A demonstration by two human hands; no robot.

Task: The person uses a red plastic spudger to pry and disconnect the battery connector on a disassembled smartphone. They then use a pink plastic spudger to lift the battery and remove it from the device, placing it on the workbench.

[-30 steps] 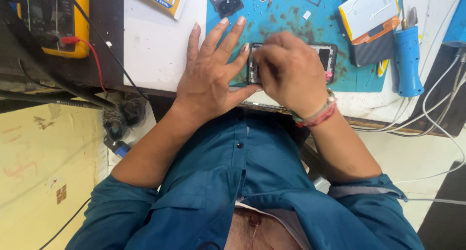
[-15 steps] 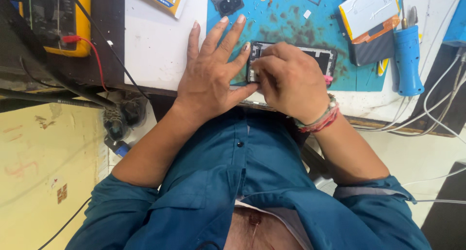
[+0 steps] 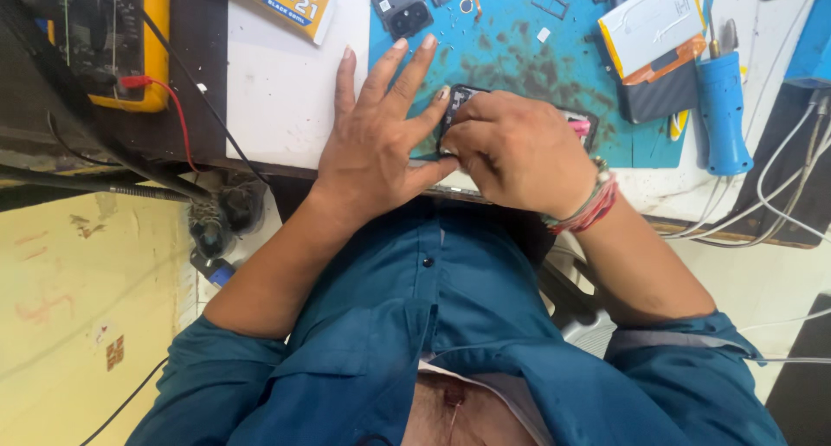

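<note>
Pressing an opened phone [image 3: 519,117] flat on the blue mat [image 3: 519,57], upper centre | left hand [image 3: 381,143] fingers spread, steadying its edge | right hand [image 3: 519,147] fingers pinched on it | next likely needs fine, steady fingertip work.

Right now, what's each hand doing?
Left hand: open, fingers spread, steadying the opened phone.
Right hand: curled closed on the phone; whether it holds anything else cannot be told.

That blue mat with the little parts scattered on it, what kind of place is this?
Probably a phone or small-electronics repair bench. Both hands, left hand and right hand, work on an opened phone over a stained blue work mat. A yellow multimeter with leads and a blue handheld tool lie nearby.
</note>
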